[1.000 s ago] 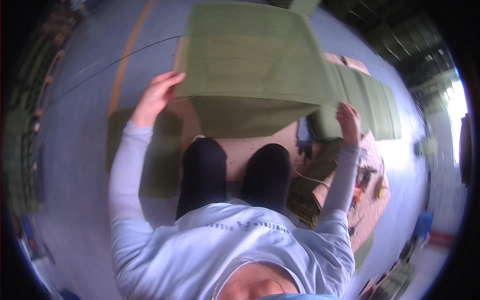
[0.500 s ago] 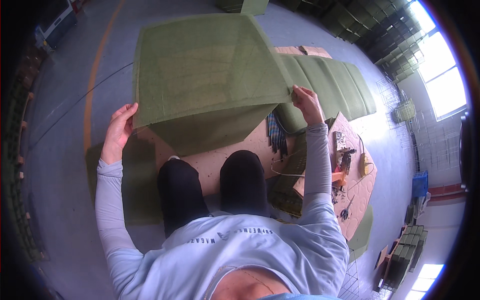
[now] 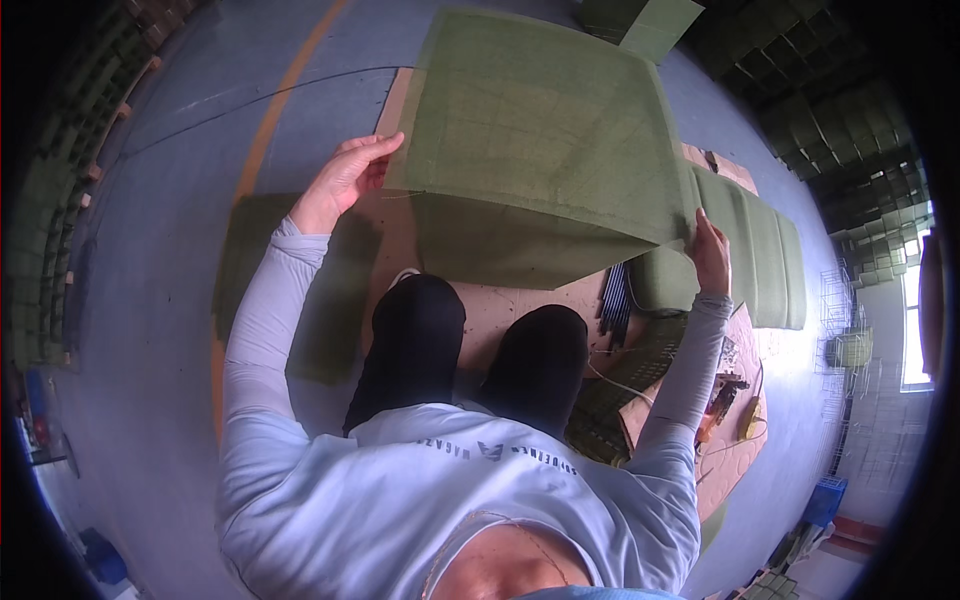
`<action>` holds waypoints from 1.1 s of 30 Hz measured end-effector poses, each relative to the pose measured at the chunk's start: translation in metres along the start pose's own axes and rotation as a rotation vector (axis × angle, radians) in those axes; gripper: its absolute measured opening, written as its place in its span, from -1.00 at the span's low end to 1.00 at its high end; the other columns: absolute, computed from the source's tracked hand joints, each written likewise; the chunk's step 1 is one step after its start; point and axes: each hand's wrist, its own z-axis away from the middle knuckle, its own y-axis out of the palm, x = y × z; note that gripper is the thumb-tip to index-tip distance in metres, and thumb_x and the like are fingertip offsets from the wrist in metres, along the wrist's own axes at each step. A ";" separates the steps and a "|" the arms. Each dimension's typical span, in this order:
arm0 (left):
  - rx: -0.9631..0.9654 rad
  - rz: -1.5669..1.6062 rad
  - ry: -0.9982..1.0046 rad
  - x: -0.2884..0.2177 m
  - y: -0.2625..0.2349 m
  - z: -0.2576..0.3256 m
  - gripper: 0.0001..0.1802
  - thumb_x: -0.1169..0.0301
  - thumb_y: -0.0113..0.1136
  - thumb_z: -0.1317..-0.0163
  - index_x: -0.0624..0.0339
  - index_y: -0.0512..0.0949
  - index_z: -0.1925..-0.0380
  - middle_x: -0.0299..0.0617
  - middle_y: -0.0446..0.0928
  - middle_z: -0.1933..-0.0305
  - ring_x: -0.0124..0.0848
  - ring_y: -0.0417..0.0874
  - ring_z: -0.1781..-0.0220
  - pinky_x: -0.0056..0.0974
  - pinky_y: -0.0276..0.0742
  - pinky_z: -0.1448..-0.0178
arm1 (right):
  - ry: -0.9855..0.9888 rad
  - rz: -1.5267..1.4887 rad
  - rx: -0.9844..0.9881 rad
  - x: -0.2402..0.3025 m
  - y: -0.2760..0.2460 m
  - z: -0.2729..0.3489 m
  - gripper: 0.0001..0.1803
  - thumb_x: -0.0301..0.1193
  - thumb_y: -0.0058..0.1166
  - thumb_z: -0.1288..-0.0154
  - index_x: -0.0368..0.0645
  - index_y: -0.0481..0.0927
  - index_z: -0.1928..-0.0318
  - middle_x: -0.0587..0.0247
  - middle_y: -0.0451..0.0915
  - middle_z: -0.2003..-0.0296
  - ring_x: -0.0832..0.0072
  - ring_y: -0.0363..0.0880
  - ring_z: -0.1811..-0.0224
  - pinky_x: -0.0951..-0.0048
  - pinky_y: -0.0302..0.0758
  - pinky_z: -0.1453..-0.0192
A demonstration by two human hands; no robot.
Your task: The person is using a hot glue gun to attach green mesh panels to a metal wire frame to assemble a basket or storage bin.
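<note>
We find the way ahead blocked by a large green quilted panel (image 3: 540,120), held up between the left hand (image 3: 345,180) and the right hand (image 3: 710,255); its folded lower flap hangs over the brown board (image 3: 500,310) beneath. To the right, passage is crowded: a ribbed green cushion (image 3: 760,250), a bundle of dark rods (image 3: 615,300) and small tools (image 3: 725,390) lie close together (their kinds too small to tell). To the left, the grey floor (image 3: 170,250) lies open, save a flat green mat (image 3: 250,260) and a thin cable (image 3: 250,100).
</note>
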 end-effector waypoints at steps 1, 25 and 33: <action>0.042 -0.042 0.002 0.000 -0.001 0.002 -0.80 0.21 0.26 -0.26 0.06 0.57 0.28 -0.41 0.61 0.28 -0.61 0.61 0.27 -0.45 0.51 0.19 | -0.009 -0.018 0.050 -0.002 0.000 0.001 -0.72 -0.17 0.10 -0.37 -0.03 0.52 0.44 0.66 0.21 0.63 0.81 0.16 0.64 0.66 0.10 0.56; -0.129 -0.107 0.129 0.004 0.022 0.044 -0.71 0.41 0.34 -0.15 0.10 0.46 0.17 -0.46 0.52 0.42 -0.67 0.48 0.43 -0.54 0.42 0.29 | -0.006 -0.512 0.133 -0.031 0.003 0.040 -0.82 -0.40 0.18 -0.32 -0.20 0.55 0.40 0.30 0.56 0.52 0.66 0.44 0.56 0.70 0.37 0.45; -0.109 -0.062 0.107 0.012 0.020 0.046 -0.65 0.41 0.39 -0.09 0.10 0.46 0.16 -0.42 0.54 0.35 -0.65 0.49 0.35 -0.52 0.39 0.22 | 0.004 -0.470 0.103 -0.037 0.004 0.043 -0.83 -0.41 0.17 -0.31 -0.20 0.55 0.41 0.32 0.57 0.51 0.66 0.46 0.54 0.68 0.39 0.44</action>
